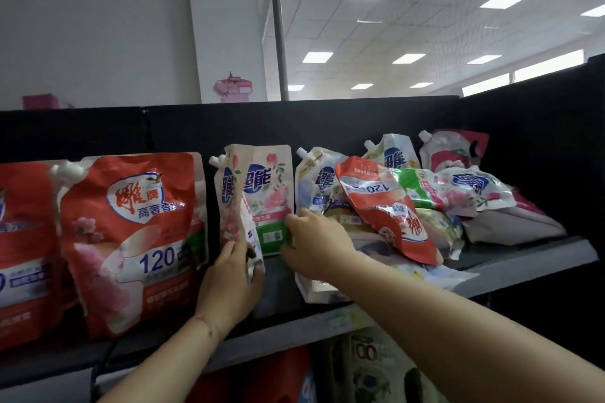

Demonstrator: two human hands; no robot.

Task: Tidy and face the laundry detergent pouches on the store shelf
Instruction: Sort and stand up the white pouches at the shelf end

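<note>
On the top shelf (530, 268), two white rose-print detergent pouches stand upright in the middle. My left hand (229, 278) grips the bottom of the front one (232, 203), which is turned edge-on. My right hand (314, 242) holds the lower right corner of the pouch behind it (271, 193), which faces forward. To the left stand big red pouches (131, 232), facing forward. To the right lies a jumbled heap, with a red pouch (386, 209) upside down on top of white ones.
A black back panel (327, 121) closes the shelf behind, and a black side panel (556, 140) on the right. More packages (366, 366) fill the shelf below. A grey pole (278, 26) rises behind the shelf.
</note>
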